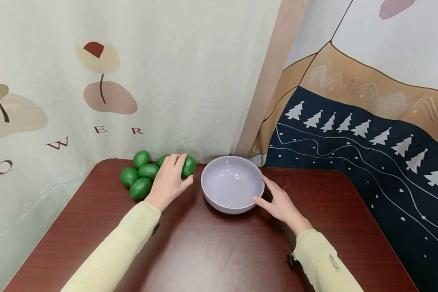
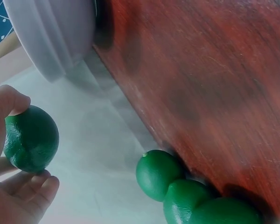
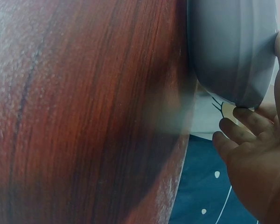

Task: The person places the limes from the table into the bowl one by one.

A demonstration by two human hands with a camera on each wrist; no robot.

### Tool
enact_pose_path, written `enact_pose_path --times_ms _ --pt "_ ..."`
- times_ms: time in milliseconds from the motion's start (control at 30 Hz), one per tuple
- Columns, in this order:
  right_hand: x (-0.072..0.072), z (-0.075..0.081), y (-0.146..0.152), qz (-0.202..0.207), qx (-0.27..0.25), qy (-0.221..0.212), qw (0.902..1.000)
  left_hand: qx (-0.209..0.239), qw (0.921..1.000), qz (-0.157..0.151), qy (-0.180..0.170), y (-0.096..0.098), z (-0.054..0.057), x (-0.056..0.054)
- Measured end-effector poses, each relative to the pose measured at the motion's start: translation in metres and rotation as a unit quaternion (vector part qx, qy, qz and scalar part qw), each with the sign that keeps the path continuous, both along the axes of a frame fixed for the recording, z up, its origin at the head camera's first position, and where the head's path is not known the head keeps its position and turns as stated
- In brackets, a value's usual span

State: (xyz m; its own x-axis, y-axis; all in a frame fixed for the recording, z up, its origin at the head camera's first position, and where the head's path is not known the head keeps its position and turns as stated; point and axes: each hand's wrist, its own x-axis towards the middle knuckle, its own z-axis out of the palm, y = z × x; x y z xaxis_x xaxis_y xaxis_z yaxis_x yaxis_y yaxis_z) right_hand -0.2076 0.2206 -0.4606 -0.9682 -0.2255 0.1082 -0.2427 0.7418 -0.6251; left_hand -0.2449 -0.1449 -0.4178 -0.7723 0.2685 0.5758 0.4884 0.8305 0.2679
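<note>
A pale curtain hangs behind the far edge of the bench. At far left, at least 5 limes lie clustered, partly hidden by the left hand, which grips 1 held lime just left of the bowl. The bowl stands upright, its glossy interior visible. The right hand, fingers relaxed and spread, touches the bowl's right side.
</note>
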Motion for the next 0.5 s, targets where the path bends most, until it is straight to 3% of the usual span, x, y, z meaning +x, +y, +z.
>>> enact_pose_path --times_ms 500 --pt "0.000 0.001 -0.001 0.004 0.002 0.001 1.0000 0.011 0.9998 -0.016 -0.001 0.017 0.003 0.001"
